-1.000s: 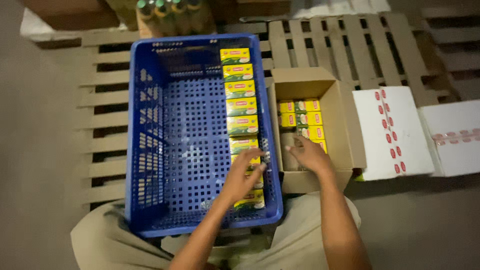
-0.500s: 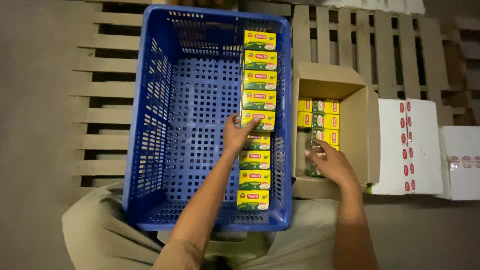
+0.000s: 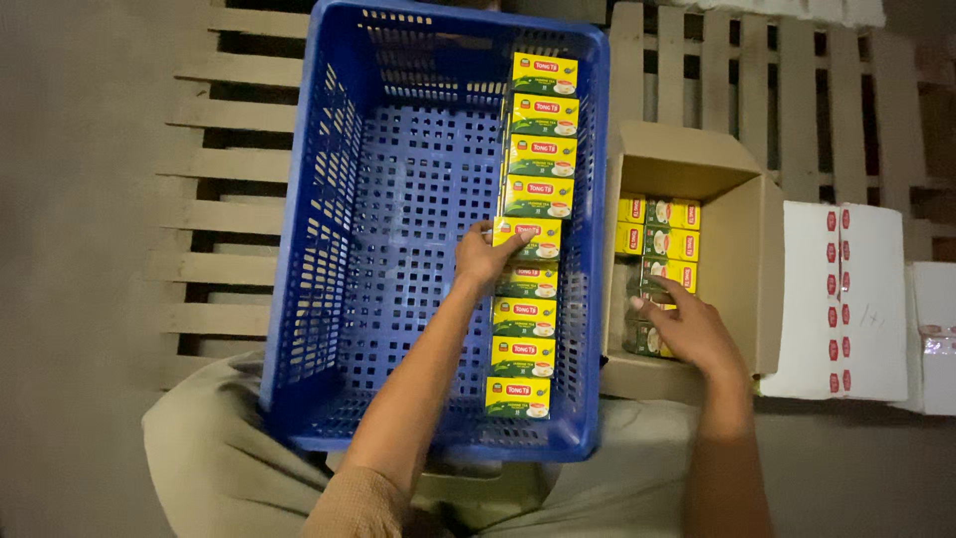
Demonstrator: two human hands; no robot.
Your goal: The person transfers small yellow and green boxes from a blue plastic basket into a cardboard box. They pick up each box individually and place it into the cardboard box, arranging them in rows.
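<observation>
— What is the left hand [image 3: 485, 255] doing?
— Its fingertips press on a yellow tea box [image 3: 529, 237] in the blue crate [image 3: 329, 259], without closing around it. That box sits mid-row, with more boxes lined up beyond the fingers and back toward the wrist.

— And the right hand [image 3: 690, 329]?
— It reaches into the cardboard carton [image 3: 742, 259], fingers curled over a box there [image 3: 647, 337]; I cannot tell whether it truly grips. More yellow boxes lie just past its fingertips.

The person's left hand [image 3: 485, 255] reached forward on an outstretched bare forearm, fingers curled; the right hand [image 3: 692, 334] lay palm-down, fingers bent.
</observation>
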